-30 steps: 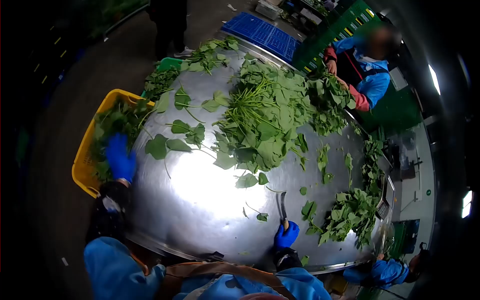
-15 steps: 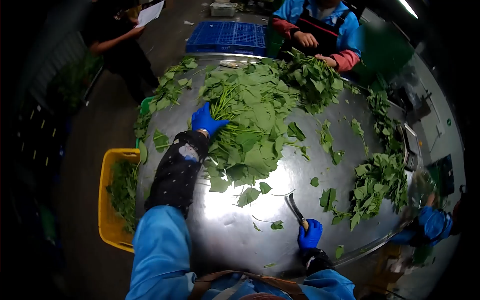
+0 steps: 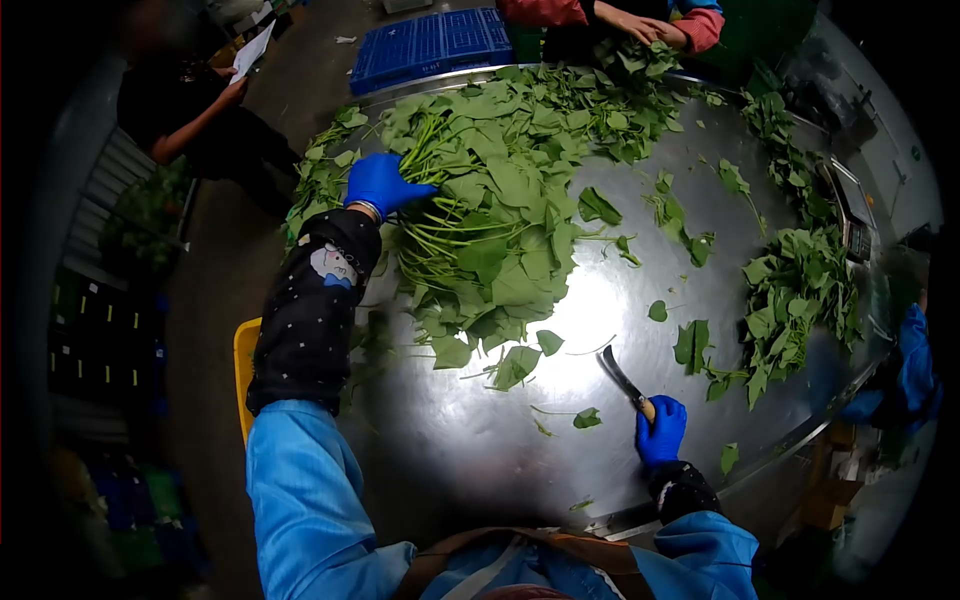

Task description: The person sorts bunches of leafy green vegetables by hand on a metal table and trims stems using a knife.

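My left hand (image 3: 385,186), in a blue glove, is at the stem ends of a large heap of leafy greens (image 3: 500,215) on the metal table. Its thumb is spread to the right among the stems, apart from the fingers, which partly show. My right hand (image 3: 662,430), also blue-gloved, is closed around the light handle of a small curved knife (image 3: 622,376) near the table's front edge. The dark blade points up and to the left, away from me. Some loose leaves (image 3: 517,367) lie between the heap and the knife.
Across the metal table (image 3: 450,430), a co-worker's hands (image 3: 645,27) are on more greens. Another pile (image 3: 800,300) lies at the right by a scale (image 3: 850,215). A yellow crate (image 3: 245,375) stands at the left. Someone holding paper (image 3: 252,52) is behind it; a blue pallet (image 3: 430,48) lies beyond the table.
The view has shifted, so the table sits higher in it. My left hand stays at the stems and my right hand keeps the knife. The co-worker's hands have come together over the greens.
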The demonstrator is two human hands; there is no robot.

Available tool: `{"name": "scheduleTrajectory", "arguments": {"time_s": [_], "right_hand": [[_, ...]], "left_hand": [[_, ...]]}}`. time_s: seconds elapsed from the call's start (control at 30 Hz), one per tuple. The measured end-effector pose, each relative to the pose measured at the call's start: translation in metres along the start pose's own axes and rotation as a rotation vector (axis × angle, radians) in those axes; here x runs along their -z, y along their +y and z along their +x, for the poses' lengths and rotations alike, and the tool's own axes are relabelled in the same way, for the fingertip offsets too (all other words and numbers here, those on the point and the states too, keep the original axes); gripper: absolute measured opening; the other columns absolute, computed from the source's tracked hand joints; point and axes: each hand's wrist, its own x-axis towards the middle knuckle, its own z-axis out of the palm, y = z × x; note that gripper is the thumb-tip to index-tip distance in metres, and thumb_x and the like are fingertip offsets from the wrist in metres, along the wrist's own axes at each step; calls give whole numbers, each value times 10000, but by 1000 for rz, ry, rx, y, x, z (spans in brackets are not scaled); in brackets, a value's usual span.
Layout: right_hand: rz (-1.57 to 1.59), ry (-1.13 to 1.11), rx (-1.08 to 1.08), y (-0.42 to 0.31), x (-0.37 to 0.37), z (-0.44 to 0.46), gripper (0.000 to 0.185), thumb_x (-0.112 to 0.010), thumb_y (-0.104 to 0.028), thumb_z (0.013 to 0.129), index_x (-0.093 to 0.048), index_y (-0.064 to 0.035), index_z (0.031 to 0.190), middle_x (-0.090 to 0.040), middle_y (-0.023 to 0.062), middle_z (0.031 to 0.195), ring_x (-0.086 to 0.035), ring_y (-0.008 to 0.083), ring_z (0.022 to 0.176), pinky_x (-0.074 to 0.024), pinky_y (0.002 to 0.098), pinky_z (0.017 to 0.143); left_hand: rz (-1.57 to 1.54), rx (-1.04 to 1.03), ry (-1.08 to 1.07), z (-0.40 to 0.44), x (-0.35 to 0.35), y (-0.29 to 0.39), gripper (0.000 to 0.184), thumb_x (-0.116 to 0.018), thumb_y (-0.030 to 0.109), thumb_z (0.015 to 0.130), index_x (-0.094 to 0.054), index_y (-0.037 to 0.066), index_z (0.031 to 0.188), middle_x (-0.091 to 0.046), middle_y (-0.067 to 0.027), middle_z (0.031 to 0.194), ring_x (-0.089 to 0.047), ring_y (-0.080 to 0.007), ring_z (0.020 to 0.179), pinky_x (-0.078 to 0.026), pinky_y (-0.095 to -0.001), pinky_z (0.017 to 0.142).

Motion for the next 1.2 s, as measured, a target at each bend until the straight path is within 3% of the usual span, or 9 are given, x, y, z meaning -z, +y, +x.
{"name": "scheduleTrajectory", "arguments": {"time_s": [0.13,0.27,0.3,0.37,0.43,0.5,0.57,1.1,1.2], "right_hand": [[29,3,-6,-2,2,1,211,-625,-122,717,-557,-53,905,-541,137,925,-474,341,873,-355,417,760],[-16,-26,-28,0,3,3,200,-617,-125,723,-563,-47,898,-540,146,928,-473,349,873,-359,419,757],[-32,-62,-65,3,0,0,204,-612,-127,727,-561,-43,907,-538,153,925,-470,356,867,-361,421,752],[-8,-27,-58,4,-3,0,204,-612,-125,726,-562,-48,908,-538,149,925,-471,353,865,-363,417,749],[1,4,-12,2,-2,3,205,-614,-126,723,-562,-52,906,-538,144,923,-473,348,867,-364,414,748],[10,-12,-26,2,1,2,211,-620,-129,718,-564,-58,909,-541,137,923,-476,343,869,-363,416,749],[1,4,-25,1,2,2,213,-623,-133,717,-564,-59,908,-542,133,920,-477,344,866,-363,419,748],[18,21,-16,0,6,1,177,-624,-145,723,-570,-69,873,-554,110,888,-492,317,833,-369,403,723],[26,33,0,3,4,0,171,-623,-144,723,-569,-70,867,-554,110,881,-493,318,828,-371,403,717]], "left_hand": [[46,-358,403,-9,-25,-13,475,-753,403,535,-619,52,826,-565,-135,821,-535,-311,795,-435,-395,712],[83,-512,299,-25,-48,-35,464,-732,287,495,-615,70,888,-549,-128,970,-509,-327,898,-412,-416,788],[166,-686,491,-30,-54,-39,442,-723,243,509,-605,62,895,-539,-149,1037,-499,-345,921,-421,-417,788],[25,-720,281,-45,-49,-19,462,-703,190,564,-561,55,982,-539,-191,1046,-501,-375,925,-426,-429,790],[-106,-536,-39,-33,-110,-60,421,-669,136,649,-520,34,1030,-538,-227,1014,-505,-410,926,-430,-443,754],[-172,-330,-189,-49,-108,-37,673,-685,171,634,-358,14,1201,-532,-263,1010,-512,-425,914,-445,-444,750],[-193,-308,-104,-47,-130,-47,884,-739,207,568,-268,28,1295,-532,-243,1059,-520,-418,948,-442,-422,817],[167,-345,157,-61,-58,3,447,-688,325,570,-615,83,939,-591,-160,888,-575,-328,797,-448,-412,716],[-64,-124,-161,-52,-36,6,445,-670,330,595,-621,54,940,-621,-172,859,-591,-333,790,-469,-399,713]]}}
